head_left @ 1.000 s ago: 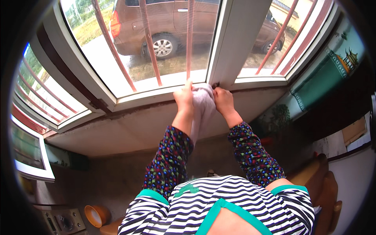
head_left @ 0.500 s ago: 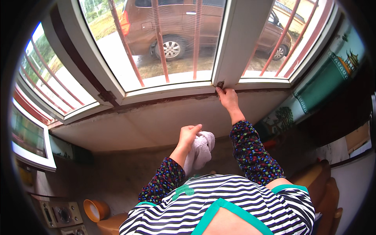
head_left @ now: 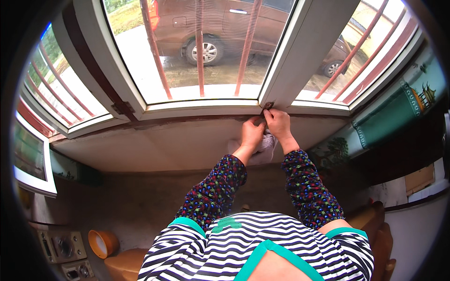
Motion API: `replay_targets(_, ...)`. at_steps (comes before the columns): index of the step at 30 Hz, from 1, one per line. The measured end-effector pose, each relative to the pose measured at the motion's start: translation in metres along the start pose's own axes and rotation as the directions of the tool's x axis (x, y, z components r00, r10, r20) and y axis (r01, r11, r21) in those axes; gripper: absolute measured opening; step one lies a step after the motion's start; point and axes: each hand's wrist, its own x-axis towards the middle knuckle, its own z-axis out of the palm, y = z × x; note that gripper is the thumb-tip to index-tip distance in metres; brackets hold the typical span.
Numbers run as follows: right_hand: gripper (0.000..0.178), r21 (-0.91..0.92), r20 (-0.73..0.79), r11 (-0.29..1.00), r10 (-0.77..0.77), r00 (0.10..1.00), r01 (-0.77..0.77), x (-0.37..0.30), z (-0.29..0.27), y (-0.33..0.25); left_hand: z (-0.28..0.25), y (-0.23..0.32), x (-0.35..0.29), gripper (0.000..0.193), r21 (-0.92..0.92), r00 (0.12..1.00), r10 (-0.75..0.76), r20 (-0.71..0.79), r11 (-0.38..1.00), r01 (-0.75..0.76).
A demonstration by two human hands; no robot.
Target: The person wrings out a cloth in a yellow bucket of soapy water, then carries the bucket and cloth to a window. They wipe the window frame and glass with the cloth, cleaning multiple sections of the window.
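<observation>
Clutching pale cloth (head_left: 268,143), left hand (head_left: 252,134); right hand (head_left: 280,125) at window fitting (head_left: 269,105), grip unclear.

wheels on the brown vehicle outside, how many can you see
2. The rear wheel shows left of the broad white window post; the front wheel shows right of it. Any on the far side of the vehicle would be hidden.

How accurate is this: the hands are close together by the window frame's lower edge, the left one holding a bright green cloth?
The colour is wrong: the head view shows a pale lilac cloth. The left hand does hold it, close to the right hand by the lower edge of the window frame.
</observation>
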Motion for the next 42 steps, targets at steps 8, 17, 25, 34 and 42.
replay_targets(8,0.031,-0.077,0.081,0.997,0.008,0.997,-0.001,0.006,-0.001,0.005,0.031,0.003,0.005,0.036,0.289,0.976,0.045,-0.212,0.957,0.018)
replay_targets(17,0.031,-0.093,0.073,0.993,-0.070,0.995,0.077,0.006,-0.003,0.004,0.013,-0.030,0.029,0.019,0.564,0.731,0.682,0.002,0.603,-0.564)
replay_targets(25,0.030,-0.020,0.054,0.997,-0.073,0.996,0.074,0.001,-0.003,-0.001,0.008,-0.035,0.032,0.010,0.589,0.684,0.717,0.135,0.497,-0.637)
replay_targets(34,0.030,0.002,-0.032,0.994,-0.111,0.993,0.111,-0.009,-0.002,-0.005,0.008,-0.024,0.021,0.011,0.583,0.720,0.682,0.129,0.535,-0.611)
replay_targets(42,0.027,0.044,-0.031,0.990,-0.135,0.990,0.136,-0.009,0.002,-0.001,0.010,-0.030,0.021,0.014,0.698,0.756,0.633,0.170,0.464,-0.545)
